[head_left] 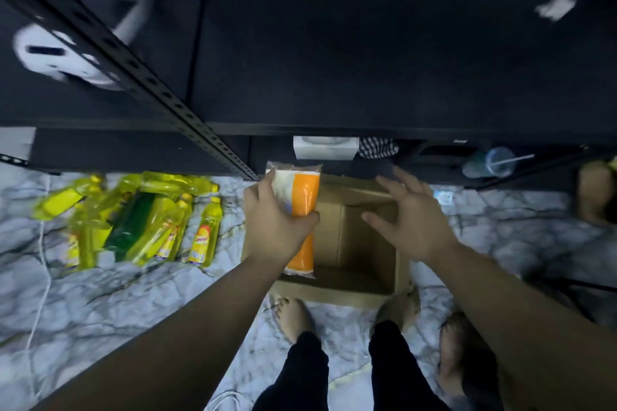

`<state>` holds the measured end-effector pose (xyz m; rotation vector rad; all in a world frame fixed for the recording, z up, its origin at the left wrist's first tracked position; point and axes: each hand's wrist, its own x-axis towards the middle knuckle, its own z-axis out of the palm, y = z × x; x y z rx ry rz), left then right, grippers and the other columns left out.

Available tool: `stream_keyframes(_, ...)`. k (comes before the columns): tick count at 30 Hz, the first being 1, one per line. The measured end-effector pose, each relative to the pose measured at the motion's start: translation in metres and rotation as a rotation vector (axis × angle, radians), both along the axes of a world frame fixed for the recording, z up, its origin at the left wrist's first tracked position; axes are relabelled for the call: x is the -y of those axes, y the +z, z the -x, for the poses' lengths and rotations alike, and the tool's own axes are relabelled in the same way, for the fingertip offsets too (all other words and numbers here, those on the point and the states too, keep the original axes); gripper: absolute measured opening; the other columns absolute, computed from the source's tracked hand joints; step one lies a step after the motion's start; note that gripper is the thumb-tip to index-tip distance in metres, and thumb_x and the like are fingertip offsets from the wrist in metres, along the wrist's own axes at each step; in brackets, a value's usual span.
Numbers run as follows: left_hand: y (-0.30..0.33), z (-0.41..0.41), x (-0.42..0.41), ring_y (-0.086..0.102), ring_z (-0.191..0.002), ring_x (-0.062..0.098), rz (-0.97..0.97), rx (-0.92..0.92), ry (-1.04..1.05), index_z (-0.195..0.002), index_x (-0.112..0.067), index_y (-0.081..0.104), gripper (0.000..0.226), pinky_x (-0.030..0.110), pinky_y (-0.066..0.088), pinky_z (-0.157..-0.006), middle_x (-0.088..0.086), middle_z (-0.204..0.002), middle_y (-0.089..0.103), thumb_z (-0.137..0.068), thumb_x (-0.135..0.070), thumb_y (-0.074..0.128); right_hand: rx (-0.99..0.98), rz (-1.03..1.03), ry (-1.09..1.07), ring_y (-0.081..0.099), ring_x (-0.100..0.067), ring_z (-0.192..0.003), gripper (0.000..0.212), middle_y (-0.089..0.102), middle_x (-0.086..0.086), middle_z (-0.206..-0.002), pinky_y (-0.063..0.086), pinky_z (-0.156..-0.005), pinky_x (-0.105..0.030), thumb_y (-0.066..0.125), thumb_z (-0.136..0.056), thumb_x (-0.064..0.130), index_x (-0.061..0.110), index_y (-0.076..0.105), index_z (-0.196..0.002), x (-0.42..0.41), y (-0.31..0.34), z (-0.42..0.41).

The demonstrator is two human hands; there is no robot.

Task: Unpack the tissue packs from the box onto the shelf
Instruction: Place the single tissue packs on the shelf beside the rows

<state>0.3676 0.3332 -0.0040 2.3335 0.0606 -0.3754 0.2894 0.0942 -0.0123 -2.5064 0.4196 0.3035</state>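
An open cardboard box [360,290] stands on the floor in front of my feet, and the part of its inside that I see holds nothing. My left hand [273,223] grips an orange and white tissue pack [305,197] above the box's left side. Over the box's right side my right hand [410,220] hovers with its fingers spread and holds nothing. The black metal shelf [367,60] runs across the view above the box, and its top board is bare in the middle.
Several yellow and green bottles [140,220] lie on the marble floor to the left. A slotted black upright [140,77] crosses the upper left. On a lower shelf sit a white box [325,147], a striped cloth [377,146] and a plastic cup [494,162].
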Motion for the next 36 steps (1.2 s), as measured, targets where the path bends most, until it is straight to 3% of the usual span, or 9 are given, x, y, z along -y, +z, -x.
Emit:
stream_keyframes(6,0.119,0.011,-0.002,0.041,-0.123,0.014,0.043,0.203,-0.090,-0.148,-0.031,0.039,0.102,0.027,0.041,-0.096,-0.009,-0.126,0.034,-0.056,-0.042,0.081,0.178,-0.040,-0.025,0.038,-0.031,-0.141,0.067,0.040,-0.004,-0.159,0.039,-0.113,-0.049,0.078,-0.086,0.045,0.025,0.056,-0.146,-0.015,0.119,0.006)
stream_keyframes(15,0.254,-0.002,0.006,0.039,-0.125,0.012,0.028,0.483,-0.085,-0.151,-0.035,0.036,0.105,0.032,0.041,-0.101,-0.020,-0.123,0.025,-0.058,-0.060,0.078,0.416,-0.037,0.058,0.034,-0.017,-0.141,0.062,0.041,0.004,-0.157,0.039,-0.114,-0.051,0.072,-0.090,0.049,0.029,0.055,-0.147,0.011,0.231,-0.007)
stream_keyframes(21,0.301,-0.003,0.024,0.031,-0.125,0.004,0.006,0.586,0.000,-0.154,-0.031,0.036,0.109,0.036,0.042,-0.104,-0.011,-0.133,0.031,-0.060,-0.063,0.080,0.570,-0.048,0.150,0.035,-0.013,-0.141,0.060,0.040,0.009,-0.156,0.039,-0.114,-0.048,0.071,-0.091,0.047,0.028,0.055,-0.146,0.024,0.282,-0.032)
stream_keyframes(27,0.326,-0.011,0.029,0.040,-0.129,0.013,0.026,0.647,0.040,-0.152,-0.034,0.037,0.107,0.040,0.047,-0.104,-0.016,-0.128,0.029,-0.060,-0.067,0.080,0.681,-0.078,0.237,0.037,-0.008,-0.140,0.057,0.044,0.011,-0.152,0.042,-0.112,-0.044,0.074,-0.090,0.042,0.028,0.058,-0.144,0.026,0.318,-0.050)
stream_keyframes(31,0.351,-0.035,0.029,0.040,-0.127,0.012,0.022,0.667,0.016,-0.152,-0.034,0.038,0.106,0.036,0.045,-0.103,-0.015,-0.126,0.030,-0.060,-0.066,0.081,0.823,-0.056,0.237,0.043,-0.014,-0.137,0.054,0.051,0.006,-0.147,0.043,-0.110,-0.042,0.076,-0.089,0.037,0.022,0.063,-0.139,0.026,0.347,-0.074)
stream_keyframes(36,0.389,-0.090,0.029,0.039,-0.128,0.015,0.001,0.695,-0.048,-0.148,-0.036,0.041,0.102,0.044,0.045,-0.106,-0.012,-0.126,0.032,-0.060,-0.068,0.080,1.053,0.106,0.069,0.048,-0.027,-0.129,0.050,0.058,-0.003,-0.136,0.043,-0.108,-0.050,0.071,-0.088,0.040,0.017,0.065,-0.132,0.025,0.381,-0.126)
